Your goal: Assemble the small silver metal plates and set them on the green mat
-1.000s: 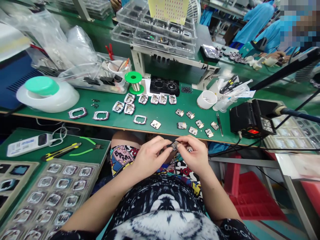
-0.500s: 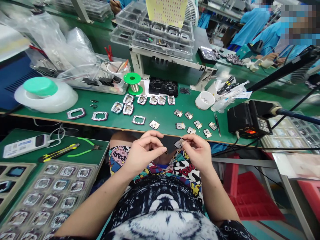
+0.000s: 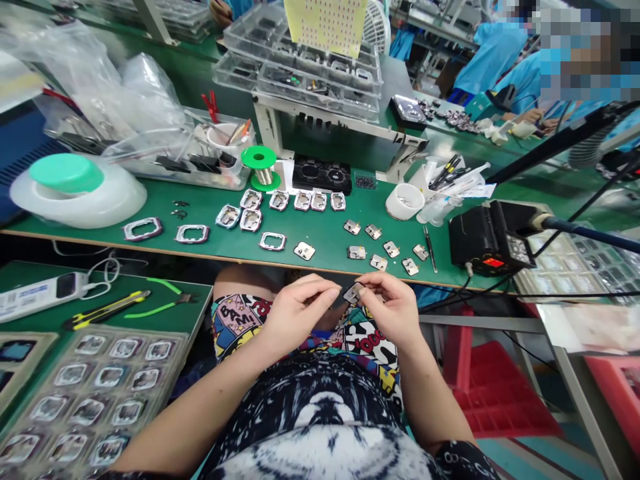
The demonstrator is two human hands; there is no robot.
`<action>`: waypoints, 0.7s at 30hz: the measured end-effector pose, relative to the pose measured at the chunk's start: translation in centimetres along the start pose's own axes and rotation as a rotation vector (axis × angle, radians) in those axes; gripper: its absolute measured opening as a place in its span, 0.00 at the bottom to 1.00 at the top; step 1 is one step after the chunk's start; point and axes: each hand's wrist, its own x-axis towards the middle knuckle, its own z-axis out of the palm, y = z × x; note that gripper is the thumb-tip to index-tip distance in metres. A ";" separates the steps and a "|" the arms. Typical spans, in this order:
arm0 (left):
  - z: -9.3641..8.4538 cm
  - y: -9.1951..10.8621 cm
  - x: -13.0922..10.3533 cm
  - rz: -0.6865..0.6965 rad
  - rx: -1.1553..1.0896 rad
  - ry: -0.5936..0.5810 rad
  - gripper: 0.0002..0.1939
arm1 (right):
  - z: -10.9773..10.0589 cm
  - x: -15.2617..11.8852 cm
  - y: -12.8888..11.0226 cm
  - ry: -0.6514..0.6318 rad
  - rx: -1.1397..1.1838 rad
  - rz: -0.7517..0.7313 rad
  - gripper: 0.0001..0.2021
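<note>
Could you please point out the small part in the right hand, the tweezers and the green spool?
Small part [image 3: 352, 293]: head view, on its greyish face.
Tweezers [image 3: 431, 251]: head view, midway along their length.
Green spool [image 3: 259, 165]: head view, on the upper flange.

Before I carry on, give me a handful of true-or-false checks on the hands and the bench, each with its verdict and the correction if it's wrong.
1. The right hand holds a small flat part. True.
2. The tweezers are in the left hand. False: they lie on the green bench, just left of the black box in this view.
3. The green spool stands upright on the bench. True.
4. The green-handled cutters lie beside the white cup. False: they lie on the side table, next to the yellow-and-black knife.
5. The black box shows a lit red display. True.
</note>
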 end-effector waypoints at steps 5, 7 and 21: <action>0.5 -0.3 0.2 -0.037 -0.070 -0.023 0.10 | 0.2 -0.1 -0.6 -0.041 -0.082 -0.060 0.06; 0.6 -0.3 0.3 -0.052 -0.090 -0.044 0.09 | 0.2 -0.1 -0.8 -0.070 -0.093 -0.081 0.06; -0.1 0.4 0.4 0.045 0.058 -0.034 0.11 | -0.1 0.0 -0.9 -0.245 -0.145 -0.120 0.12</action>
